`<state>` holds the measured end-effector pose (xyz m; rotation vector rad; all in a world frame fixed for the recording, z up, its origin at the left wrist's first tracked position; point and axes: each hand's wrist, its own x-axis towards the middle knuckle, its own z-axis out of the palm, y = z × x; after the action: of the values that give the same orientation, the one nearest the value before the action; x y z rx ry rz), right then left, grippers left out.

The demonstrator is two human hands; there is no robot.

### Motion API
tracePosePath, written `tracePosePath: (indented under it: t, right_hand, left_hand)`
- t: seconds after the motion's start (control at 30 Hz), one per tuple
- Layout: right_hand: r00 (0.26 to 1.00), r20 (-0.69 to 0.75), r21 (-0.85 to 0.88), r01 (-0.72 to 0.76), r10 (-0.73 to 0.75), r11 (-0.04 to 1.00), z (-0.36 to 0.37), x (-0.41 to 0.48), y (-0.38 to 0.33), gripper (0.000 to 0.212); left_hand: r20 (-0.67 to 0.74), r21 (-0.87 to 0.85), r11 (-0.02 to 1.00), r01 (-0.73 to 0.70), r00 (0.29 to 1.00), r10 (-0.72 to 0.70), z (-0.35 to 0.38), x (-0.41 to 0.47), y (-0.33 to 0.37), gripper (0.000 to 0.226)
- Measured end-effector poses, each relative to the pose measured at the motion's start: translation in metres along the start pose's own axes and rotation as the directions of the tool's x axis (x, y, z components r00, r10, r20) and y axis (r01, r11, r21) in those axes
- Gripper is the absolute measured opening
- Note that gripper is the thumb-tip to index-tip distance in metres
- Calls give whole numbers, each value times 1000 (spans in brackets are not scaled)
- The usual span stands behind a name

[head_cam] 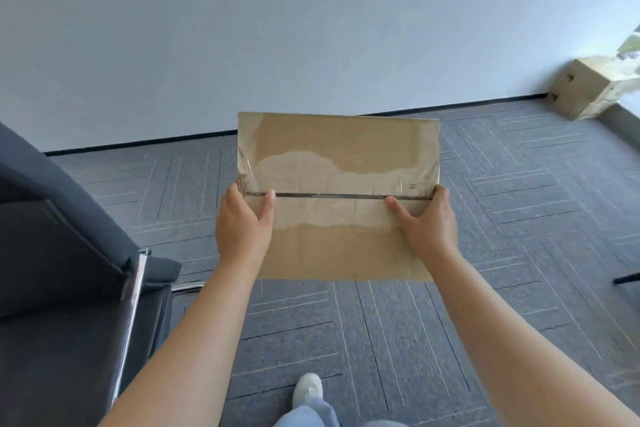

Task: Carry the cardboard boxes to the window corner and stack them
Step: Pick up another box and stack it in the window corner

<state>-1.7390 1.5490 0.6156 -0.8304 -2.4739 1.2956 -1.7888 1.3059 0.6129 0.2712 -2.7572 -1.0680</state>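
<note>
Hands (left [242, 224], right [428, 224]) grip box [339, 156]; chair [65, 253] beside, corner box [585, 90] ahead.

Bright, even daylight from a window [629, 45] at 2 o'clock, blown out to white glare over the corner box [585, 90]. Only faint, soft shadows on the carpet [485, 218]. Slight motion blur at 6 o'clock around the shoe [307, 388]. Wide-angle bending of the wall base [138, 143] toward the edges.
</note>
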Motion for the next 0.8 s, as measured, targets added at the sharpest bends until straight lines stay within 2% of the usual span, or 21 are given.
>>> tracePosePath:
  t: [0.3, 0.5, 0.8]
  right_hand:
    - [969, -181, 6, -168, 166, 986, -6, 128, 2, 83]
    - [942, -240, 77, -223, 236, 972, -26, 231, 23, 76]
    - [929, -282, 68, -229, 239, 971, -86, 416, 40, 81]
  left_hand:
    - [196, -29, 992, -127, 972, 130, 99, 124, 79, 72]
    - [228, -53, 973, -226, 945, 232, 183, 189, 157, 68]
    - [264, -88, 965, -246, 929, 261, 308, 273, 293, 69]
